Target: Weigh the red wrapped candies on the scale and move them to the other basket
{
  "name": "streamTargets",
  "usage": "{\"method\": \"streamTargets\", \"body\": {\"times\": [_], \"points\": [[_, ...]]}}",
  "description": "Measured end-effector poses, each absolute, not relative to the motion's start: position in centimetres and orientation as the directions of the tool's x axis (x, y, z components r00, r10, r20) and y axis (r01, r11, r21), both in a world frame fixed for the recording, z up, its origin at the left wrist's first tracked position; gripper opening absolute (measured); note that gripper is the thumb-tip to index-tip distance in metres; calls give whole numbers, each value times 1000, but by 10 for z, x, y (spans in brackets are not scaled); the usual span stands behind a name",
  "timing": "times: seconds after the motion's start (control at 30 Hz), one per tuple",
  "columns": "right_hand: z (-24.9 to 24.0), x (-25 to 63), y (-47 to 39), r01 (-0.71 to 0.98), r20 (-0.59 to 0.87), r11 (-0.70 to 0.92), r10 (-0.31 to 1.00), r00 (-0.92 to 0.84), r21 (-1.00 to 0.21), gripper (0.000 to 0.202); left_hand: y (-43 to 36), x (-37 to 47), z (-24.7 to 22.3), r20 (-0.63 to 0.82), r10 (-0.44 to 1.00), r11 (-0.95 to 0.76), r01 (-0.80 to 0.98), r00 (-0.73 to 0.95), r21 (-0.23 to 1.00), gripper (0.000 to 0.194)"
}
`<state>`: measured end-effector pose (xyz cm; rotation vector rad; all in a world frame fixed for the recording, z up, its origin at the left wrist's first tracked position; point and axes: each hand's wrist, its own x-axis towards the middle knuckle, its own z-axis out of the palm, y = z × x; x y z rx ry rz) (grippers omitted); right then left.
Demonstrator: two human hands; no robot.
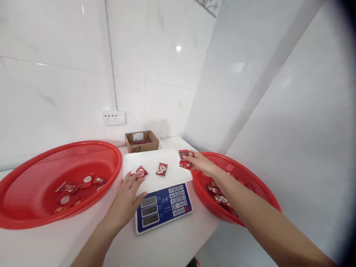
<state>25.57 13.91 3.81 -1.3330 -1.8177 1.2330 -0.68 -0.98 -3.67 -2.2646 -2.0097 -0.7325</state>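
Observation:
My right hand grips small red packets above the right edge of the scale's white tray; how many it holds is hard to make out. My left hand has its fingers stretched out, the tips at the near edge of a red packet on the tray. Whether they press on it I cannot tell. Another red packet with white print lies mid-tray. Below the tray is the scale's blue panel, with displays and number keys, the left thumb beside its upper left corner.
A large red plastic basket on the left holds several red packets. A second red basket with more packets stands at the right, under my right forearm. An open cardboard box sits behind the scale, near a wall socket.

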Motion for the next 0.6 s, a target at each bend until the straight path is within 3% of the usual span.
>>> {"method": "streamTargets", "body": {"times": [0.23,0.6], "points": [[25,186,124,491,-108,183,855,-507,-852,25,-12,-4,-33,313,948,-155,949,64,274,41],[29,186,130,622,72,347,903,-423,-702,21,-12,-3,-37,317,946,-163,941,64,297,41]]}}
